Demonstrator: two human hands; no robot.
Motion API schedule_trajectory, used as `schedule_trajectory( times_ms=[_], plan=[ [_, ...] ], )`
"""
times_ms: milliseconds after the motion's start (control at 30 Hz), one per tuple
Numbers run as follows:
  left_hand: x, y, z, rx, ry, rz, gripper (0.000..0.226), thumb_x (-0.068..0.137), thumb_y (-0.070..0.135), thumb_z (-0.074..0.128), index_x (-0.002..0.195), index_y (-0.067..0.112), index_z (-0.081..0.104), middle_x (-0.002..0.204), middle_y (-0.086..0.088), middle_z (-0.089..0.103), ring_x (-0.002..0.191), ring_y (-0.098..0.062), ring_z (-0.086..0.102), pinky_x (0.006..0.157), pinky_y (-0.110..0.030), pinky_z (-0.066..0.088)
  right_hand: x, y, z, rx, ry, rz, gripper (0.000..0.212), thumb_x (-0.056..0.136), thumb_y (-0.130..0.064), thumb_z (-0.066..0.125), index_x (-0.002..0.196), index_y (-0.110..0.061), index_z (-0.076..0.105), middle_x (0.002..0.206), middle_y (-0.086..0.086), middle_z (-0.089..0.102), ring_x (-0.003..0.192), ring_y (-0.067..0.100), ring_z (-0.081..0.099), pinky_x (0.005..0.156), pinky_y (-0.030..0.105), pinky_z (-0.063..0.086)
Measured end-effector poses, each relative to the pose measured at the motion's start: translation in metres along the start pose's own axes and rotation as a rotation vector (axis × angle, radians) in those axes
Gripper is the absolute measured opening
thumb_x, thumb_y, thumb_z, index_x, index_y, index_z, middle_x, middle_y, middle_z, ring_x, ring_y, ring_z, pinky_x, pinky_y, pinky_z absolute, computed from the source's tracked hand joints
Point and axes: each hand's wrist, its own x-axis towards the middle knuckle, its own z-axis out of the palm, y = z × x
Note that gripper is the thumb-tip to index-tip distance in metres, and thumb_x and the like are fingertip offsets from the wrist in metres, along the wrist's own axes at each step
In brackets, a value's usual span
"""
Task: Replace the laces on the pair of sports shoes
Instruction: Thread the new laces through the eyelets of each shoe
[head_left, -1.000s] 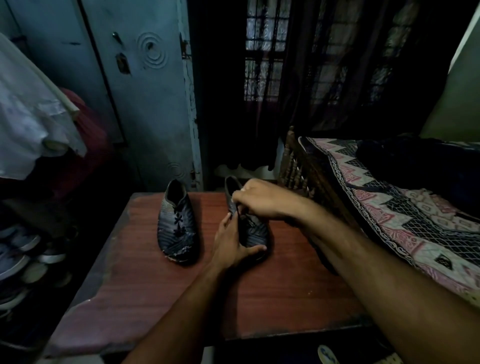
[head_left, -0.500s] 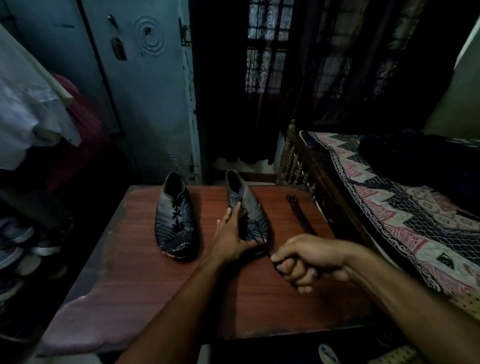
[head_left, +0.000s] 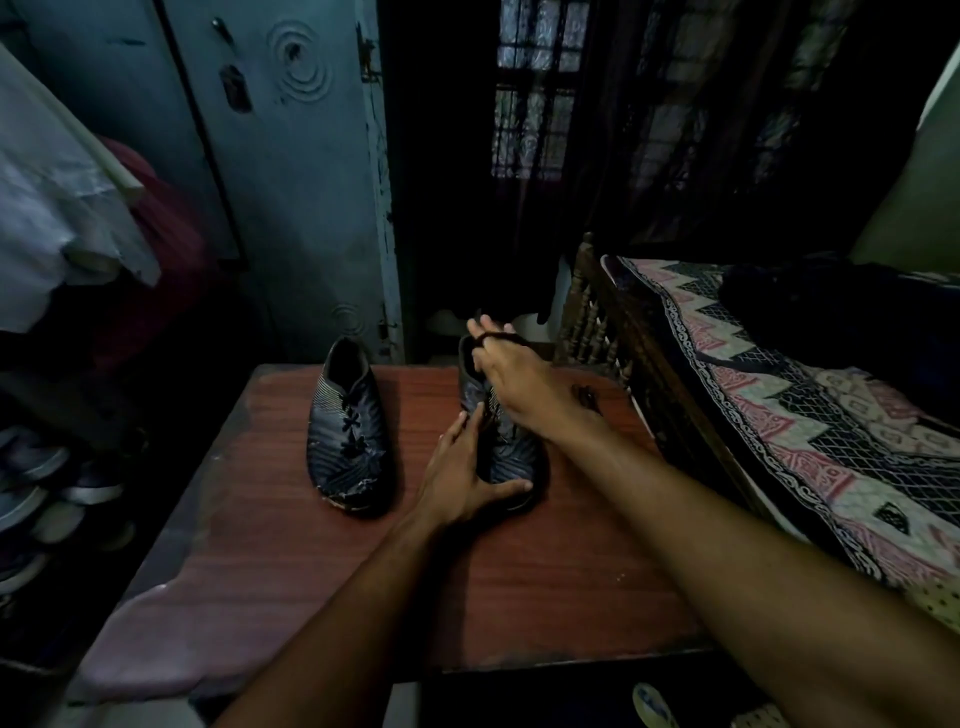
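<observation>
L hand (head_left: 457, 480): my fingers lay along the R shoe's inner side, thumb curled round its toe, pinning it to the table (head_left: 545, 587).
R hand (head_left: 511, 371): held above the shoe's heel end, fingers spread, a black lace (head_left: 498, 339) looped over them.
R shoe (head_left: 511, 454): dark, toe toward me, near the table's middle.
L shoe (head_left: 347, 431): just beside it, apart, laces in.
Bed (head_left: 779, 415): patterned cover, to my R.
Writing/brands: too dim, couldn't read any.

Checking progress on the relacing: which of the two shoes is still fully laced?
The left shoe, standing untouched with crossed laces; the right shoe is held by both hands.
</observation>
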Motion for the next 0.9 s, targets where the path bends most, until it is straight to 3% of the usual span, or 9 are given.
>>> schedule_trajectory(
  times_ms=[67,133,200,267,333,400,500,733,900],
  plan=[
    [0.001,-0.001,0.002,0.005,0.004,-0.014,0.137,0.057,0.090,0.063,0.164,0.024,0.007,0.169,0.002,0.021,0.157,-0.016,0.004,0.126,-0.049,0.020,0.005,0.020,0.003,-0.396,-0.121,-0.122,0.041,0.108,-0.022,0.039,0.138,0.002,0.052,0.146,0.024,0.050,0.143,0.033,0.040,0.123,0.042,0.020],
    [0.002,-0.004,0.004,0.001,0.015,-0.026,0.138,0.056,0.090,0.064,0.164,0.025,0.009,0.169,-0.001,0.024,0.157,-0.014,0.004,0.125,-0.049,0.021,0.001,0.029,-0.001,-0.591,-0.238,-0.138,0.030,0.105,-0.021,0.040,0.116,-0.005,0.063,0.118,0.018,0.069,0.120,0.032,0.061,0.123,0.041,0.018],
    [0.002,-0.006,0.005,-0.004,0.023,-0.025,0.137,0.057,0.090,0.064,0.164,0.024,0.008,0.167,0.001,0.029,0.157,-0.013,0.005,0.125,-0.048,0.021,-0.006,0.030,-0.010,-0.704,-0.365,-0.083,0.029,0.105,-0.020,0.038,0.113,-0.011,0.064,0.113,0.011,0.071,0.109,0.029,0.065,0.116,0.040,0.028],
    [0.001,-0.005,0.005,-0.003,0.023,-0.009,0.135,0.060,0.086,0.067,0.164,0.023,0.007,0.164,0.006,0.034,0.156,-0.011,0.006,0.125,-0.048,0.020,-0.009,0.023,-0.017,-0.713,-0.455,-0.010,0.030,0.104,-0.025,0.039,0.113,-0.013,0.064,0.118,0.009,0.069,0.110,0.028,0.065,0.097,0.039,0.043],
    [0.000,-0.002,0.003,-0.008,0.031,-0.005,0.133,0.064,0.080,0.074,0.164,0.023,0.007,0.165,0.005,0.033,0.156,-0.012,0.006,0.125,-0.047,0.021,-0.007,0.014,-0.019,-0.695,-0.487,0.029,0.032,0.102,-0.031,0.042,0.110,-0.011,0.065,0.116,0.013,0.068,0.107,0.032,0.066,0.086,0.037,0.049],
    [-0.001,-0.002,0.002,-0.022,0.035,-0.018,0.130,0.066,0.073,0.079,0.164,0.023,0.010,0.167,-0.001,0.026,0.157,-0.015,0.006,0.125,-0.047,0.021,-0.005,0.002,-0.017,-0.673,-0.478,0.043,0.033,0.100,-0.036,0.045,0.106,-0.010,0.065,0.110,0.016,0.068,0.102,0.034,0.066,0.077,0.036,0.048],
    [-0.002,-0.001,-0.001,-0.012,0.041,0.024,0.125,0.063,0.081,0.070,0.162,0.026,0.018,0.167,0.000,0.027,0.156,-0.019,0.009,0.125,-0.051,0.019,-0.005,-0.012,-0.010,-0.605,-0.479,0.088,0.035,0.101,-0.040,0.043,0.091,-0.011,0.061,0.090,0.013,0.059,0.086,0.035,0.062,0.068,0.034,0.041],
    [-0.001,-0.003,-0.001,0.037,0.039,0.049,0.117,0.064,0.081,0.068,0.159,0.027,0.025,0.166,0.003,0.028,0.156,-0.020,0.003,0.125,-0.048,-0.005,-0.007,-0.022,-0.002,-0.493,-0.463,0.122,0.037,0.102,-0.036,0.043,0.081,-0.010,0.057,0.073,0.008,0.052,0.063,0.027,0.048,0.063,0.033,0.036],
    [0.000,-0.006,0.002,0.031,0.038,0.083,0.119,0.065,0.078,0.067,0.161,0.029,0.019,0.168,0.006,0.023,0.157,-0.017,-0.001,0.121,-0.042,-0.011,-0.013,-0.023,-0.008,-0.537,-0.422,0.112,0.034,0.103,-0.037,0.041,0.083,-0.013,0.054,0.069,0.004,0.044,0.071,0.029,0.051,0.067,0.034,0.035]
  ],
)
